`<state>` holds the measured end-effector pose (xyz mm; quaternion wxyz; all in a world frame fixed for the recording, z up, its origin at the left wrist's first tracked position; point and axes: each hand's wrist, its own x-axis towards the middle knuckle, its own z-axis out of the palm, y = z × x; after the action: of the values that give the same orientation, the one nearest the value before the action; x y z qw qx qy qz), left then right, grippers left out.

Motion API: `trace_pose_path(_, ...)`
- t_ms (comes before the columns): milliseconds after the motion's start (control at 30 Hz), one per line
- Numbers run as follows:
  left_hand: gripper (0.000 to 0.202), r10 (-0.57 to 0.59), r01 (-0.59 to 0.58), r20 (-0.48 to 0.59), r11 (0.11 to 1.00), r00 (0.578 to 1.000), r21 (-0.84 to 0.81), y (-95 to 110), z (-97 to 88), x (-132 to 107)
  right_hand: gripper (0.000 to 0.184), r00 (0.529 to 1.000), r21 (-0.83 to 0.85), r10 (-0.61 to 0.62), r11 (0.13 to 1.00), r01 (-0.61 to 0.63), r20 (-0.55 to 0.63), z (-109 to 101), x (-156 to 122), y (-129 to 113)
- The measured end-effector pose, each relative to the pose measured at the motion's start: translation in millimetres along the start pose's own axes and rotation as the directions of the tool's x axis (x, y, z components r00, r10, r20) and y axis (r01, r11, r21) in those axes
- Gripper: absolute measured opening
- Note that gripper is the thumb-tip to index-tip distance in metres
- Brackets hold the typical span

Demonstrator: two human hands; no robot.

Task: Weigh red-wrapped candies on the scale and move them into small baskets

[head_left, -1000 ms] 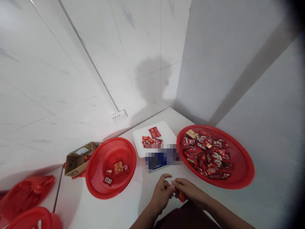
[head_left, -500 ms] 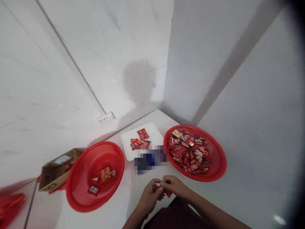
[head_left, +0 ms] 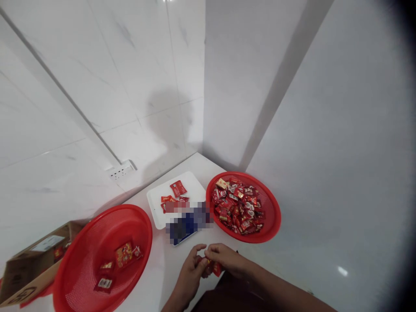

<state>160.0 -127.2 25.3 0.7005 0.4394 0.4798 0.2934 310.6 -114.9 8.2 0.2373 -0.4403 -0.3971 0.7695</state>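
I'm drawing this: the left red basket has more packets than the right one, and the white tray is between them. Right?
No: the head view shows the right basket has more packets than the left basket. The tray is between them.

small red packet (head_left: 216,269), partly hidden, handheld

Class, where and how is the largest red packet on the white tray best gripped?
Probably pinch the red packet by its right edge, from above right: it lies flat on the tray; smaller packets crowd its near side, bare tray its right.
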Motion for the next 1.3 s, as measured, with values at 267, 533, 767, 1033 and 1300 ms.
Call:
trace_pose_path(267,0.057,-0.033,0.034,-0.03,0.999,0.999,0.03,-3.2,3.1,9.3,0.038,0.949,-0.023,-0.065,0.998,0.061,-0.309,-37.9,-7.7,-27.7)
trace_pose_path(533,0.046,-0.076,0.087,-0.131,0.993,0.988,0.078,-13.7,0.1,25.7,0.016,0.761,-0.343,-0.163,0.936,-0.082,-0.627,-132.7,-9.9,-19.6)
trace_pose_path(767,0.044,0.405,-0.034,-0.429,0.757,0.808,0.652,-8.5,-64.9,43.3,0.023,0.725,-0.593,-0.302,0.785,-0.18,-0.619,-171.9,-3.5,-6.4)
trace_pose_path(1033,0.056,0.563,0.311,-0.485,0.381,0.669,0.871,-18.7,-135.5,35.8,0.057,0.641,-0.684,-0.408,0.682,-0.26,-0.65,-209.1,19.3,-26.8)
trace_pose_path(1300,0.06,0.384,0.382,-0.638,0.559,0.668,0.736,-56.1,-134.0,9.1,0.063,0.873,-0.855,-0.306,0.478,-0.204,-0.379,-198.6,18.7,-11.1)
